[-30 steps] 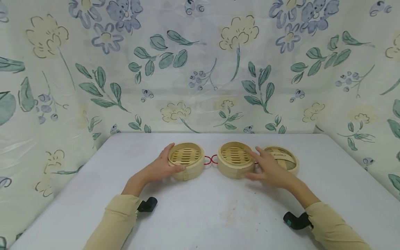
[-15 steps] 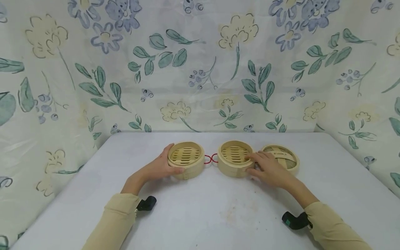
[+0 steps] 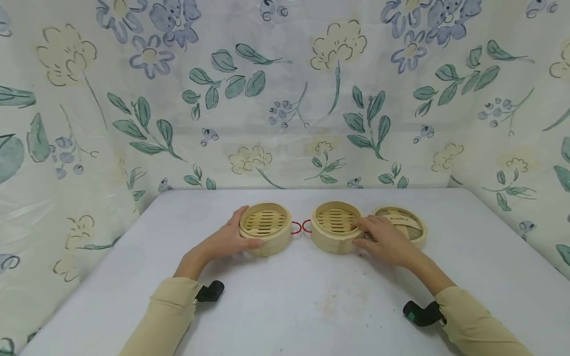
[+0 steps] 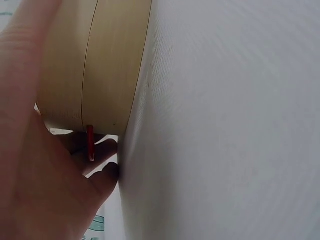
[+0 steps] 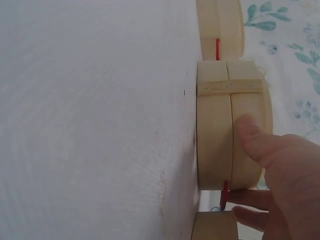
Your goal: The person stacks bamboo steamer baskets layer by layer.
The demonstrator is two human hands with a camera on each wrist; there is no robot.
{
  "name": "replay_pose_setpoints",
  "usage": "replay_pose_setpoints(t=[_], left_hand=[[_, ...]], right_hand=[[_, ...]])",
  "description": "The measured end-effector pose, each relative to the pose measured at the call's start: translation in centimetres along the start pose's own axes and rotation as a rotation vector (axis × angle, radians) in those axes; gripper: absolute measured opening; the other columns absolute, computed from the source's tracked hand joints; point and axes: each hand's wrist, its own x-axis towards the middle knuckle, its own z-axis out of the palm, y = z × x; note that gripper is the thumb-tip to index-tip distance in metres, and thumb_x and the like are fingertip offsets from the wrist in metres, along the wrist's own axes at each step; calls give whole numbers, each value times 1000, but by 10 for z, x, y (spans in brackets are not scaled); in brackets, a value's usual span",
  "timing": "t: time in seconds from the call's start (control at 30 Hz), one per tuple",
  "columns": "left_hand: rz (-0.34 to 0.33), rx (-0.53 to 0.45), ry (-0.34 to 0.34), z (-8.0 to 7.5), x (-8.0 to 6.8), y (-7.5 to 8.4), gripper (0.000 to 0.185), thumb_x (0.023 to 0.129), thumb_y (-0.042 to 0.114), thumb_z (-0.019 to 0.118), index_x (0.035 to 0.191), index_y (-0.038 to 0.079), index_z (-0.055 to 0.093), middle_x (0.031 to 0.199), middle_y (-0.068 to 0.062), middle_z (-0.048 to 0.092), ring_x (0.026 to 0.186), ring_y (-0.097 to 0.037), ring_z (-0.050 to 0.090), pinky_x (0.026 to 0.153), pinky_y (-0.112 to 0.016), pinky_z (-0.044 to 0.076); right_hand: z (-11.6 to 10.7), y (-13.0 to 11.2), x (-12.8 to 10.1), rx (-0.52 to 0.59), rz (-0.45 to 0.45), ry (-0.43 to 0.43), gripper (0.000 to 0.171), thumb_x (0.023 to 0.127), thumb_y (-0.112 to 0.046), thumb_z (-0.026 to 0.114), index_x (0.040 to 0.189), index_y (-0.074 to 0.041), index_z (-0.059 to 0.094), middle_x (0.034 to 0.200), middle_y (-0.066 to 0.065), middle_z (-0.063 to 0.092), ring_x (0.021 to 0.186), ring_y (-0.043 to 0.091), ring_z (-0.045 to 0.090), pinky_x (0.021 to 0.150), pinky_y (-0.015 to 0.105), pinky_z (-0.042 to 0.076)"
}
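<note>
Two round bamboo steamer baskets with slatted floors stand side by side on the white table. My left hand grips the left basket, thumb along the front and fingers round its far left side. Around the right side of the right basket my right hand holds on, fingertips over the rim. In the right wrist view the thumb presses the basket's side wall. Red loops stick out from the baskets and face each other across a narrow gap.
A woven bamboo steamer lid with a band across its top lies just right of the right basket, partly behind my right hand. The table ends at a flower-patterned cloth at the back. Faint brownish marks dot the tabletop in front.
My right hand was spread with raised fingers at the right basket; its fingers have come down and closed on the rim and side. The left hand stays on its basket.
</note>
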Motion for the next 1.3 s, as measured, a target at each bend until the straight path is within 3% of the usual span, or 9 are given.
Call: replay_pose_setpoints(t=[0.43, 0.73, 1.0, 1.3], left_hand=[[-6, -4, 26, 4, -2, -1, 123, 76, 61, 75, 157, 10, -1, 159, -23, 24, 147, -42, 22, 114, -62, 22], [8, -5, 19, 1, -3, 1, 124, 76, 62, 75, 157, 9, -2, 158, -24, 23, 146, -43, 22, 114, -63, 22], [32, -24, 15, -2, -1, -4, 123, 77, 59, 76, 157, 9, -3, 159, -22, 21, 147, -41, 20, 114, -64, 20], [33, -44, 18, 3, 2, -5, 123, 76, 59, 77, 157, 9, -1, 159, -22, 21, 147, -41, 20, 116, -61, 20]], right_hand=[[-2, 0, 1, 102, -14, 13, 41, 96, -24, 65, 132, -6, 57, 129, 15, 61, 118, 34, 56, 98, 52, 47], [-8, 1, 0, 190, 59, 46, 45, 97, -32, 63, 136, -10, 54, 143, 17, 51, 135, 39, 43, 108, 58, 37], [-13, -6, 5, 225, 60, 90, 43, 99, -24, 61, 137, -7, 52, 144, 20, 49, 133, 39, 44, 106, 59, 38], [-15, -12, 13, 230, 53, 98, 45, 99, -32, 61, 137, -10, 52, 138, 13, 54, 121, 30, 50, 100, 53, 43]])
